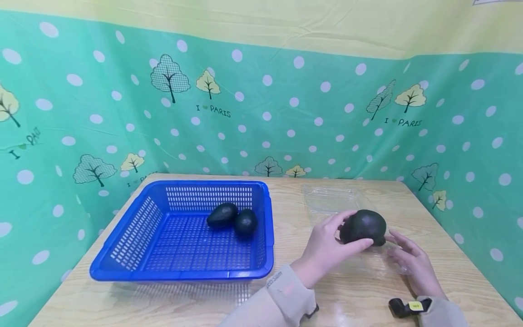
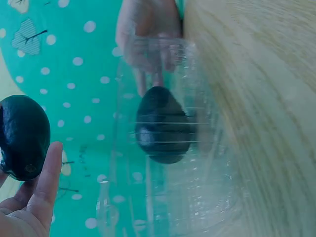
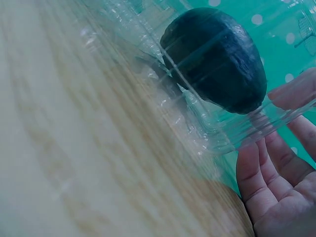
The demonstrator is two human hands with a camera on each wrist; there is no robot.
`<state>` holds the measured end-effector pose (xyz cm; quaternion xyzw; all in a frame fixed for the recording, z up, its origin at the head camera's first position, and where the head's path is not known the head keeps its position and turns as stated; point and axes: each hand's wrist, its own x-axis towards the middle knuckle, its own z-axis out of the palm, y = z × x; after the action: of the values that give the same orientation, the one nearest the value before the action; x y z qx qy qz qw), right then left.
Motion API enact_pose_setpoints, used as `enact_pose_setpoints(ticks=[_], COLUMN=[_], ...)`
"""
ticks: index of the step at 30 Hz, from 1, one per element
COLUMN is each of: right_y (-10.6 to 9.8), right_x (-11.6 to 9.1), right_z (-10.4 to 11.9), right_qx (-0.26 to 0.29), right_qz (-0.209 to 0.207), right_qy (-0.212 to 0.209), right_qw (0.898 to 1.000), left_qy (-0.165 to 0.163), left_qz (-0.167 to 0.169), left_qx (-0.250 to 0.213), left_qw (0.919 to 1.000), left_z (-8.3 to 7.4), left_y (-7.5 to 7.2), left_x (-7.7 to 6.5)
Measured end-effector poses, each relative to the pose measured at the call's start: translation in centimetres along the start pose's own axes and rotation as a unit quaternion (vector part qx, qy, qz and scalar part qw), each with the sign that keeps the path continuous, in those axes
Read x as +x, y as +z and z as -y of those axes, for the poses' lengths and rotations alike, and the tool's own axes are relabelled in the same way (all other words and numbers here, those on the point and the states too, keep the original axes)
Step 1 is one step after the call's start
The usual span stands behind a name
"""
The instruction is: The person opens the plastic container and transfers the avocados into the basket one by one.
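My left hand grips a dark avocado between thumb and fingers, raised over a clear plastic clamshell container. In the left wrist view, this avocado is at the left edge, beside the container's walls. A second avocado lies inside the container; the held one mostly hides it in the head view. At the container's right end, my right hand holds the plastic wall, and its fingers show near the tip of the inner avocado in the right wrist view.
A blue slatted basket stands on the left of the wooden table. Two avocados lie in it, one avocado touching the other avocado. Behind the table hangs a green dotted curtain.
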<state>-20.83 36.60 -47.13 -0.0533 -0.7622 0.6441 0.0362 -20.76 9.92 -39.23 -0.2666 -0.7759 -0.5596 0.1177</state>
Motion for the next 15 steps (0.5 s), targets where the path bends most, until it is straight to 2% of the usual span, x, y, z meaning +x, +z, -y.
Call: enact_pose_setpoints(ticks=[6, 15], right_y=[0.0, 0.2], right_x=[0.0, 0.1], right_z=[0.0, 0.1], right_qx=[0.018, -0.060], right_qz=[0.000, -0.011], right_qy=[-0.007, 0.016], right_qw=[1.000, 0.998], left_qy=[0.018, 0.064], left_qz=[-0.015, -0.024], left_qx=[-0.003, -0.004], left_qw=[0.9997, 0.9977], left_z=[-0.3, -1.8], left_y=[-0.7, -1.8], left_x=[0.1, -0.3])
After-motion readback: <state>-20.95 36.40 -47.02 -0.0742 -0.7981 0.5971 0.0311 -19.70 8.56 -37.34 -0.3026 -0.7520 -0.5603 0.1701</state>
